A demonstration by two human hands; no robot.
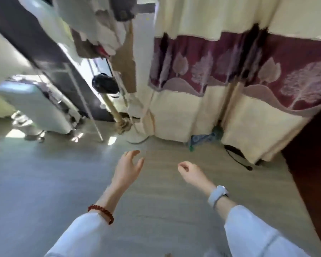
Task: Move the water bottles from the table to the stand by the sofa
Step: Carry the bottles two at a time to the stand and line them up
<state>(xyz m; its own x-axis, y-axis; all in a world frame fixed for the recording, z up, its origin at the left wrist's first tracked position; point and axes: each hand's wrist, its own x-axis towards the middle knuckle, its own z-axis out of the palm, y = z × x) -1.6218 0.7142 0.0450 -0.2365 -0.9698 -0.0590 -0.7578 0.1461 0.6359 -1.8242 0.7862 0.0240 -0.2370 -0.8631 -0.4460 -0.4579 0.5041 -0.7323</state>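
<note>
Head view: left hand [127, 168] out over the floor [44, 182], fingers spread and relaxed, grip wide and holding nothing. Right hand [190, 172] just beside it, fingers loosely curled under, grip narrow, also holding nothing. Red bead bracelet [101, 213] behind the left hand on the wrist, pale watch [218, 195] behind the right.

No water bottles anywhere in view, nor any surface, stand or sofa; whereabouts of all of them not to be told from here. Ahead of both hands, well apart: cream curtain [220, 71] with a maroon leaf band, a fan base [136, 139] and a pale suitcase [35, 106] further to the left, all blurred.

No containers visible, so no contents to report. By judgement only: bottles with water in them likely weighty, smooth, perhaps slippery; best taken round the middle of the body with a full wrap, kept upright, caps checked.
</note>
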